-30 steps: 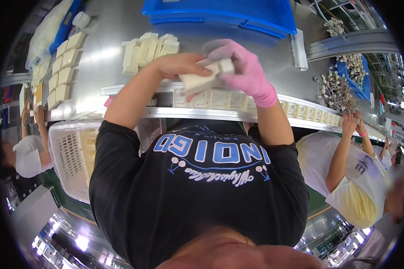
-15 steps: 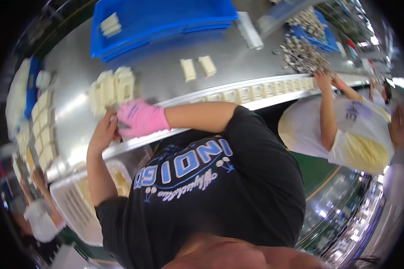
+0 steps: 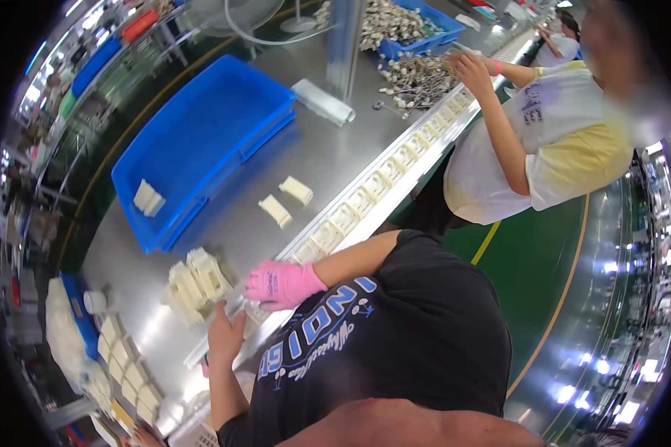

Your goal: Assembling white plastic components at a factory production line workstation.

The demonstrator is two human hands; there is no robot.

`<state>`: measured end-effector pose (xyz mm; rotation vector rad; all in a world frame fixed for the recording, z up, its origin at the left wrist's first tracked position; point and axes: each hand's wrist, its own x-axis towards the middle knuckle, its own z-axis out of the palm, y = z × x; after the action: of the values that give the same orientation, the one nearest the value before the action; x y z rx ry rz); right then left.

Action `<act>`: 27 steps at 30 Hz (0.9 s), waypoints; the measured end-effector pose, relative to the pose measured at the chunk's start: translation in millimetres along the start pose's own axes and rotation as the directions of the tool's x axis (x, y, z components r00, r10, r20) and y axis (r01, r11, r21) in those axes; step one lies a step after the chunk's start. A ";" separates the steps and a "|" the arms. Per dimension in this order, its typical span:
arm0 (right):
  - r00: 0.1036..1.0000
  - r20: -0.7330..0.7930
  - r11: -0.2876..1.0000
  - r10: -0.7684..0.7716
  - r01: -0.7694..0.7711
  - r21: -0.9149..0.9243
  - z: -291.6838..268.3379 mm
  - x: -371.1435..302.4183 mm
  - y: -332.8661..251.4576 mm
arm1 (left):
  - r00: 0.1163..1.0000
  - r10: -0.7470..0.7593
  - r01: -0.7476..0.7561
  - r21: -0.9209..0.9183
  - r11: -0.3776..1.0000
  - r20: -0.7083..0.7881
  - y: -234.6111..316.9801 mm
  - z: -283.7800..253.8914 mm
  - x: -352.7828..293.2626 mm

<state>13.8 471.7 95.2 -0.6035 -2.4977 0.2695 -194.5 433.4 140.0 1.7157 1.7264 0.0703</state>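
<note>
My left hand is bare and over the near end of a metal rail, its index finger and thumb apart, with nothing seen between them. Just right of it, my right hand wears a pink glove. It lies palm down across the rail, fingers loosely bent and thumb apart; what is under the palm is hidden. Cream plastic housings stand in a row along the rail, running from the glove to the far right. Close beyond my left hand is a pile of cream plastic parts.
Two loose cream parts lie mid-table. Beyond is a blue bin holding a few cream parts. A co-worker at the right handles a heap of wired parts. Rows of cream blocks lie at the left.
My hands were together at the rail by the pile; now they are apart, the gloved right one farther right. The view has turned, so the table runs more diagonally.
</note>
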 end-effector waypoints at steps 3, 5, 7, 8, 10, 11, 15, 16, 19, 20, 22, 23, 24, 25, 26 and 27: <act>1.000 0.026 0.997 0.015 -0.017 0.076 -0.2 2.4 -4.6 | 0.999 -0.041 0.038 0.111 0.993 0.019 -0.9 0.4 2.4; 0.999 0.045 0.998 0.017 -0.020 0.059 1.3 3.9 -5.0 | 0.997 0.051 -0.039 0.189 0.981 -0.057 -11.7 6.4 3.0; 0.996 0.084 0.997 0.026 -0.031 0.064 3.0 4.4 -6.2 | 0.994 0.062 -0.038 0.238 0.970 -0.095 -9.0 6.9 3.0; 0.996 0.078 0.998 0.031 -0.036 0.057 3.9 3.9 -5.5 | 0.993 0.071 -0.046 0.243 0.969 -0.095 -5.8 6.9 3.2; 0.998 0.044 0.996 0.032 -0.036 0.076 6.3 3.7 -4.1 | 0.992 0.067 -0.039 0.238 0.970 -0.110 -2.5 7.1 2.9; 0.998 0.045 0.996 0.034 -0.037 0.078 7.0 4.5 -3.9 | 0.992 0.066 -0.039 0.239 0.970 -0.108 -2.6 7.5 2.9; 0.997 0.065 0.996 0.038 -0.043 0.075 3.5 5.4 -5.8 | 0.989 0.048 -0.009 0.267 0.964 -0.138 -0.6 9.6 0.5; 0.994 0.100 0.997 0.044 -0.051 0.061 2.2 6.1 -5.5 | 0.986 0.067 -0.021 0.281 0.960 -0.155 -0.8 9.7 0.5; 0.995 0.087 0.996 0.042 -0.049 0.077 1.3 6.3 -5.4 | 0.984 0.065 -0.015 0.280 0.960 -0.169 -3.4 11.3 0.1; 0.995 0.089 0.996 0.043 -0.050 0.078 1.2 6.5 -5.7 | 0.984 0.064 -0.016 0.279 0.960 -0.166 -3.8 10.7 0.0; 0.998 0.057 0.995 0.036 -0.041 0.087 0.6 6.2 -4.3 | 0.976 0.075 -0.024 0.241 0.970 -0.202 -2.9 10.2 0.7; 0.998 0.062 0.995 0.034 -0.039 0.089 0.7 4.2 -3.5 | 0.977 0.071 -0.021 0.237 0.971 -0.203 0.1 12.8 1.1; 0.998 0.043 0.996 0.040 -0.043 0.079 1.1 1.9 -2.6 | 0.975 0.047 0.007 0.243 0.970 -0.216 3.9 15.3 1.5; 0.999 0.015 0.996 0.047 -0.048 0.070 1.6 2.5 -2.9 | 0.973 0.026 0.035 0.256 0.966 -0.231 5.2 14.4 1.1; 0.999 0.009 0.996 0.045 -0.046 0.073 0.8 1.7 -2.2 | 0.972 0.025 0.038 0.262 0.964 -0.233 5.3 15.5 0.8; 0.999 0.020 0.997 0.041 -0.042 0.065 -1.2 0.4 -0.3 | 0.969 0.050 0.011 0.245 0.969 -0.244 4.8 18.3 1.7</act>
<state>14.1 471.7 96.4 -0.6297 -2.4855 0.3727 -181.1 427.8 127.8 1.9728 1.9682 0.0869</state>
